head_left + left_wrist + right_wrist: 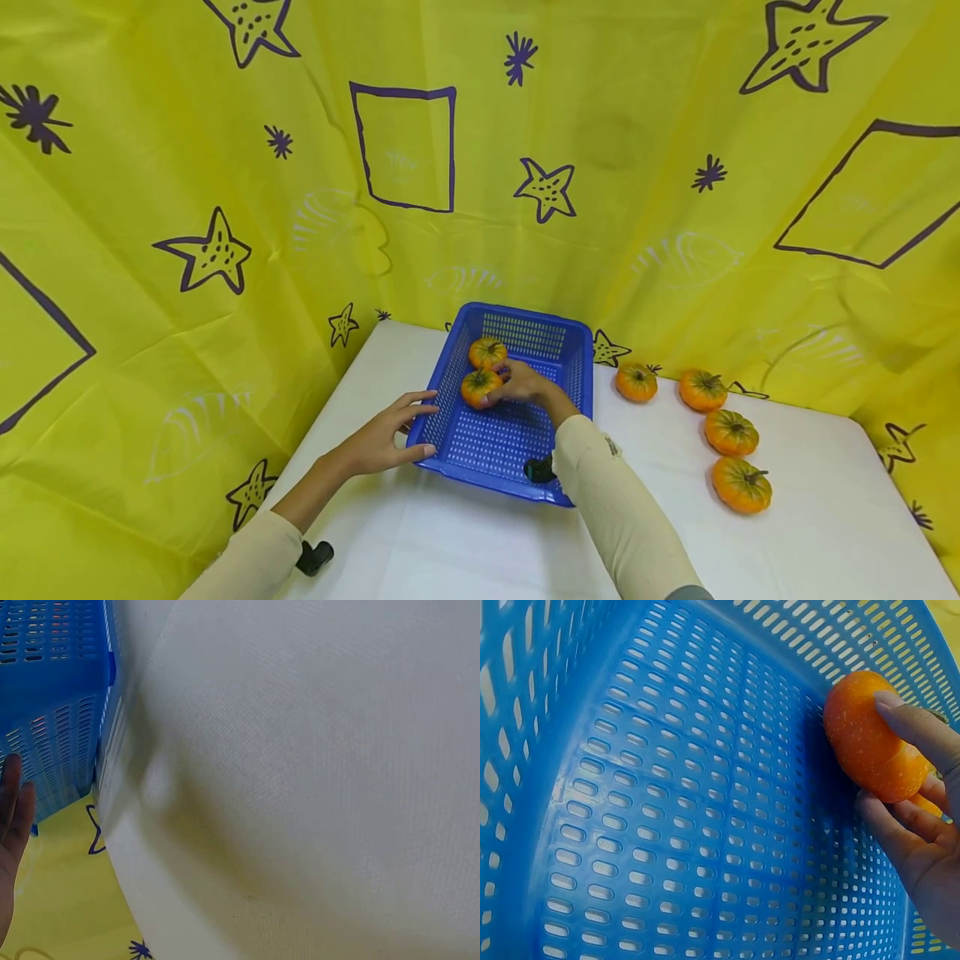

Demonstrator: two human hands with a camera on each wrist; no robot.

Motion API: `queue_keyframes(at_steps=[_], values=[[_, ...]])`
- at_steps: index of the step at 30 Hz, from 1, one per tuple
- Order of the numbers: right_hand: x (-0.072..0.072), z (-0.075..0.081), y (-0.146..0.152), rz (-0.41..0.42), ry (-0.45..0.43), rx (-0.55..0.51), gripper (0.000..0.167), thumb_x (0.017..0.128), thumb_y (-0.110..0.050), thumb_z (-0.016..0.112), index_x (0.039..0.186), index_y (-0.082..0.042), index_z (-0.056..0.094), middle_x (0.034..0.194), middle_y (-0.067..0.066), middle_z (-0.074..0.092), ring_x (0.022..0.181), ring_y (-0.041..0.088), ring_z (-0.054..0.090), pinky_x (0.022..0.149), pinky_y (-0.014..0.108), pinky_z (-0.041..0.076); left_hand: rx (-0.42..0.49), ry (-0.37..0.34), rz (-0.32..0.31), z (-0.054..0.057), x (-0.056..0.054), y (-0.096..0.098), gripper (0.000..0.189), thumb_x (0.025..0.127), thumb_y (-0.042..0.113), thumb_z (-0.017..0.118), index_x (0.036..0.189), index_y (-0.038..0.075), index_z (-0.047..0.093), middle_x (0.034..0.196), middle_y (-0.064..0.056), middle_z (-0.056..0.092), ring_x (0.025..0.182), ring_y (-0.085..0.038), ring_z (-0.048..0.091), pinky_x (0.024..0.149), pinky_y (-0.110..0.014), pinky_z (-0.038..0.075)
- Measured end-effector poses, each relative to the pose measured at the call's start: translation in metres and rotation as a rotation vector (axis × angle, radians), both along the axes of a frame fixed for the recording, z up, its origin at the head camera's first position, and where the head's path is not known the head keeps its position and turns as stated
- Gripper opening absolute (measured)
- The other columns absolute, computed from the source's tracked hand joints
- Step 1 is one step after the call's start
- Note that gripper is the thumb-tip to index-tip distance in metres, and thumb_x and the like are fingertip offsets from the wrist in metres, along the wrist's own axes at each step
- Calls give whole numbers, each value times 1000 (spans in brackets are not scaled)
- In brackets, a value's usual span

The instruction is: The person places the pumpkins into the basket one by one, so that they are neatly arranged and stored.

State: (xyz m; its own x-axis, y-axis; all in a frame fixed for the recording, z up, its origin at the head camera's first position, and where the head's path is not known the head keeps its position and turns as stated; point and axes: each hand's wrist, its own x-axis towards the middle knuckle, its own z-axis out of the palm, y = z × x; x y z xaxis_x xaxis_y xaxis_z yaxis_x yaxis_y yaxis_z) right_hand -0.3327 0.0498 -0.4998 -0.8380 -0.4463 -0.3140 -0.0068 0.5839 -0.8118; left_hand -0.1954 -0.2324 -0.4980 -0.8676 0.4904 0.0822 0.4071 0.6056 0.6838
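Note:
A blue plastic basket (480, 475) with slotted walls stands on the white table. Inside it, my right hand (521, 383) grips a small orange pumpkin (478, 389) by its side. The right wrist view shows the thumb on top of this pumpkin (870, 739) and the fingers beneath it. Just behind it in the basket sits a second pumpkin (487, 352), streaked yellow-green around its stem. My left hand (386, 433) rests at the basket's left rim with the fingers spread. In the left wrist view, fingers (22, 810) lie along the slotted outer wall.
On the table right of the basket stand more pumpkins: one near the back (636, 382), another by the cloth (702, 391), and two in front of that (731, 432) (741, 484). A yellow cloth (480, 242) printed with stars hangs behind and beside the white table (450, 550).

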Motion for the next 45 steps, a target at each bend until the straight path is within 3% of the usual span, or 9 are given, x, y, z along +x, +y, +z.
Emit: queue_keyframes(at_steps=[10,19,34,45], values=[[0,2,-1,8,5,29,70,78,-22,86,135,-2,51,128,20,60,111,30,62,103,45,51,11,-6,-2,1,0,1,66,92,43,71,144,7,53,162,-4,32,122,-25,58,97,-43,55],[1,2,-3,5,26,58,70,77,-24,87,135,-2,52,124,18,62,107,28,62,102,44,52,3,-2,-2,0,0,0,65,92,43,70,144,8,53,162,-4,33,124,-23,57,97,-36,55],[1,2,-4,7,-1,21,70,76,-17,88,132,-1,51,126,19,60,109,29,62,104,45,51,3,2,1,1,1,0,65,92,42,71,144,8,53,162,-5,33,127,-25,56,97,-36,55],[2,2,-6,12,35,59,71,75,-21,89,132,0,51,124,19,61,109,29,62,103,45,51,8,1,-2,0,0,0,65,91,43,71,144,9,53,162,-4,33,126,-24,57,97,-39,55]])
